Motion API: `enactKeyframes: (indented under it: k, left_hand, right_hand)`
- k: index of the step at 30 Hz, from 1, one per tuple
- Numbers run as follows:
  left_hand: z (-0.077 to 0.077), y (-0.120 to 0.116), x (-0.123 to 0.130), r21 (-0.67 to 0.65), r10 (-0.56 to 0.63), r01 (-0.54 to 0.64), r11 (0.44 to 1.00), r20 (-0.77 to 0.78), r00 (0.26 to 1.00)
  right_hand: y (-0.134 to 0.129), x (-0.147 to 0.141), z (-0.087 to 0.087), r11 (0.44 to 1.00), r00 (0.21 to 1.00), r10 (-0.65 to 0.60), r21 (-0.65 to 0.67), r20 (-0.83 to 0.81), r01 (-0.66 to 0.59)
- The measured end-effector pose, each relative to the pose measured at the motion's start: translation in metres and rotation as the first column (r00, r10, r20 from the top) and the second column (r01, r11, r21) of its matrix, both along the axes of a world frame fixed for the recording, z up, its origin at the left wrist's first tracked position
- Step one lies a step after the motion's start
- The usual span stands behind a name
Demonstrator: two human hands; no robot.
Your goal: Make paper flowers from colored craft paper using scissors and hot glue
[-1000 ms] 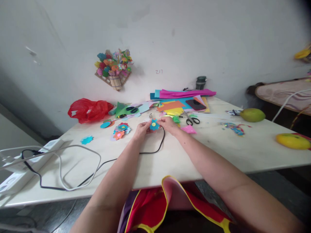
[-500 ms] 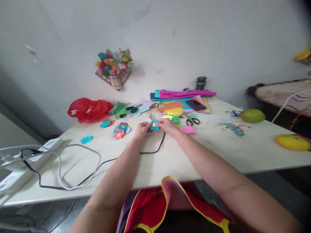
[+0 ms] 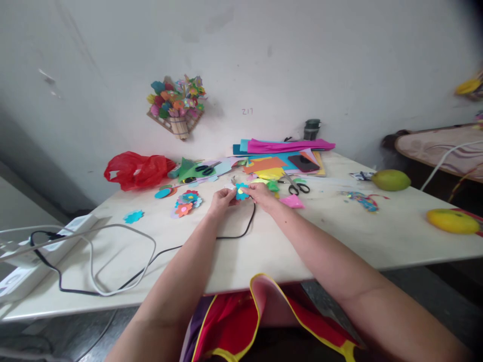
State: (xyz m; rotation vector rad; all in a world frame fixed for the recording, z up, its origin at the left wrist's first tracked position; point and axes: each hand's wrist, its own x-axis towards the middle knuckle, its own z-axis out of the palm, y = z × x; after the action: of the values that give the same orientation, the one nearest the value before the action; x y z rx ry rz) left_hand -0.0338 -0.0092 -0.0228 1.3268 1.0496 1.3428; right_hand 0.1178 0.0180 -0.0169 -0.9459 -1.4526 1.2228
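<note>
A small blue paper flower (image 3: 241, 193) with a yellow centre is held between my two hands, a little above the table. My left hand (image 3: 223, 200) pinches its left edge. Fingers of my right hand (image 3: 261, 194) are closed at its right side, close to the centre. Left of my hands lies a pile of layered paper flowers (image 3: 186, 202) in several colours, and a single blue flower cutout (image 3: 134, 216) rests farther left. Round blue discs (image 3: 163, 193) sit behind the pile. Scissors (image 3: 298, 187) and a pink packet (image 3: 292, 201) lie right of my right hand.
A black cord (image 3: 236, 237) runs under my left arm to my hands. At left stands a power strip (image 3: 49, 256) with loose white cable. Coloured sheets (image 3: 287, 147), a phone (image 3: 304, 163) and a red bag (image 3: 138, 170) lie at the back; mangoes (image 3: 453, 221) are at right.
My right fingers have shifted slightly at the flower, and more of its blue petals shows. Both hands otherwise stay in place.
</note>
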Motion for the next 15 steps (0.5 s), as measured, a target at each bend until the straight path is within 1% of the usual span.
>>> enactKeyframes:
  k: [4, 7, 9, 12, 15]
  left_hand:
    - [0.0021, -0.0040, 0.0001, -0.044, -0.128, 0.127, 0.991, -0.014, 0.992]
    - [0.0021, -0.0040, -0.0013, -0.073, -0.195, 0.196, 0.978, 0.018, 0.981]
    - [0.0018, -0.0033, -0.0019, -0.084, -0.194, 0.196, 0.977, 0.027, 0.981]
    - [0.0014, -0.0027, -0.0020, -0.073, -0.160, 0.160, 0.984, 0.006, 0.987]
    - [0.0008, -0.0019, -0.0017, -0.038, -0.124, 0.124, 0.992, 0.011, 0.992]
  right_hand:
    - [0.0019, 0.0019, 0.0007, 0.999, 1.000, -0.024, 0.033, -0.002, 0.024]
    - [0.0056, 0.0041, -0.0018, 0.997, 1.000, -0.021, 0.072, 0.009, 0.020]
    - [0.0065, 0.0049, -0.0029, 0.997, 1.000, -0.001, 0.079, 0.028, -0.001]
    - [0.0047, 0.0050, -0.0022, 0.997, 0.997, 0.053, 0.051, 0.050, -0.056]
    - [0.0025, 0.0051, -0.0010, 0.998, 0.996, 0.062, 0.012, 0.058, -0.062]
